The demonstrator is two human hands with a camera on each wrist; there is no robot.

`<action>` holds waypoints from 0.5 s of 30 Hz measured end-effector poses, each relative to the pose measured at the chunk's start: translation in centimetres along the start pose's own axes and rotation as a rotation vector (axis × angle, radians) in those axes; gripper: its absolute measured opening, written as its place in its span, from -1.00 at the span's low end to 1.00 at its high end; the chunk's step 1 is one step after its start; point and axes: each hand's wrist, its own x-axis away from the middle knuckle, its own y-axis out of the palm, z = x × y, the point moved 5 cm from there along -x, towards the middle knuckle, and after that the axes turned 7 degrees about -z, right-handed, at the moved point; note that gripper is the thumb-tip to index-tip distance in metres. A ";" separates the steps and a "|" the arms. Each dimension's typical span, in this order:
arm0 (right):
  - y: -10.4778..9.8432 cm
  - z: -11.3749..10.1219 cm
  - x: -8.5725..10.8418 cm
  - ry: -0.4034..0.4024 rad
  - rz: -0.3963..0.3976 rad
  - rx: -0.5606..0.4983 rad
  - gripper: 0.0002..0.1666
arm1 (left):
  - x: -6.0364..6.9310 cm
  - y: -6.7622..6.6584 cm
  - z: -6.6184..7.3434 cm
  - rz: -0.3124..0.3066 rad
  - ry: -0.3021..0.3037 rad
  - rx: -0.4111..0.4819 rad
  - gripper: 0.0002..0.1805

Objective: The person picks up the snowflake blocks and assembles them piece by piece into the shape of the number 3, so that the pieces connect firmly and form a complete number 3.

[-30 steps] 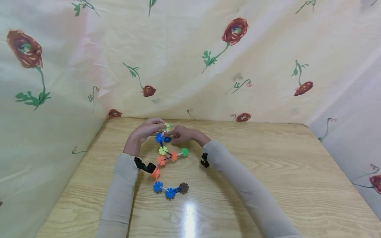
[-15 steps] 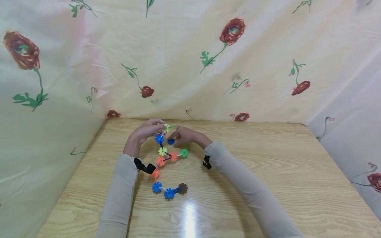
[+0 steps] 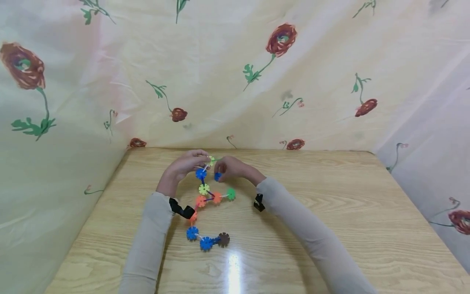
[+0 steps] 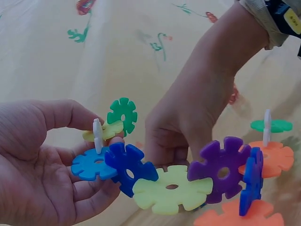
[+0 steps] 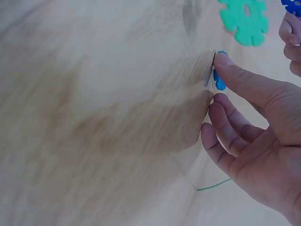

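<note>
A chain of slotted snowflake-shaped plastic discs stretches toward me in the head view. My left hand (image 3: 187,165) holds its far end, thumb and fingers around a yellow disc (image 4: 109,130) and a blue disc (image 4: 92,163). A green disc (image 4: 123,116) stands upright beyond them. On the tabletop to the right of the chain, my right hand (image 3: 232,168) pinches a loose blue disc (image 3: 218,176). In the right wrist view the thumb lies against this disc, and the other fingertips touch the wood. Part of the disc is hidden behind the thumb.
The chain runs on through orange discs (image 3: 200,201) to a brown disc (image 3: 224,239) at its near end. A green disc (image 3: 231,193) ends a side branch. The wooden table (image 3: 330,204) meets a flowered cloth (image 3: 220,81) at the back.
The loose blue disc has slid right, away from the chain, with my right hand. The right fingers have drawn together on it. My left hand keeps its hold on the chain.
</note>
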 end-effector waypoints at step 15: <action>-1.2 3.5 4.1 0.062 0.145 -0.310 -0.81 | -1.3 3.0 0.1 -0.048 0.044 0.068 -0.73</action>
